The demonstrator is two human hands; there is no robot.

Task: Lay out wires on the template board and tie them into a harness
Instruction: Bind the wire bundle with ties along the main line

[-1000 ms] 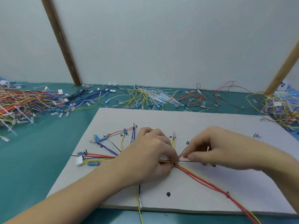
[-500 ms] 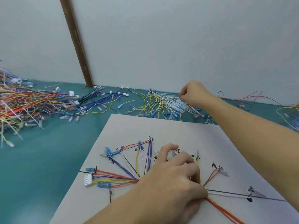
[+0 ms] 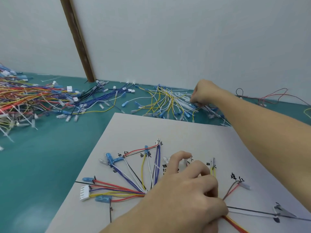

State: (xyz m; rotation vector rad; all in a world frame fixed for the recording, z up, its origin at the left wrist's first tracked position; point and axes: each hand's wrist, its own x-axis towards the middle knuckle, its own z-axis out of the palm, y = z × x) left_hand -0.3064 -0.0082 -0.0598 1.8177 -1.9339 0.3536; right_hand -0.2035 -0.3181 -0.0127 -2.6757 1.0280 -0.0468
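Head view.

Left hand (image 3: 188, 190): palm down on the template board (image 3: 193, 132), fingers curled and pressing on the spot where the laid wires meet; index finger raised a little and bent. Whether the fingers pinch the wires underneath or merely hold them flat cannot be told.

Right hand (image 3: 204, 94): stretched out past the far edge of the board, fingers closed together in a pinch on the white cable ties (image 3: 185, 98) lying in the pile of yellow and white wires (image 3: 161, 103) by the wall.

Wire bundle (image 3: 127, 190): on the board, fanned out to the left and upward from under the left hand. Red, yellow, purple, white and black strands, each end lying at a hand-written mark.

White connector (image 3: 85, 193): at the left edge of the board, on the yellow and purple strands.

Blue terminals (image 3: 111, 159): on several strand ends, upper left of the fan; two more just beside the white connector.

Brown and red pair (image 3: 232, 188): right of the left hand, ending in a pale sleeve near a written label.

Red and yellow trunk (image 3: 234, 223): leaves the left hand toward the lower right edge of the frame.

Table (image 3: 42, 157): teal surface under the board.

Mixed wire heap (image 3: 25, 101): far left of the table, many colours, well apart from the board.

Wooden strip (image 3: 76, 39): leaning against the pale wall (image 3: 185, 39).
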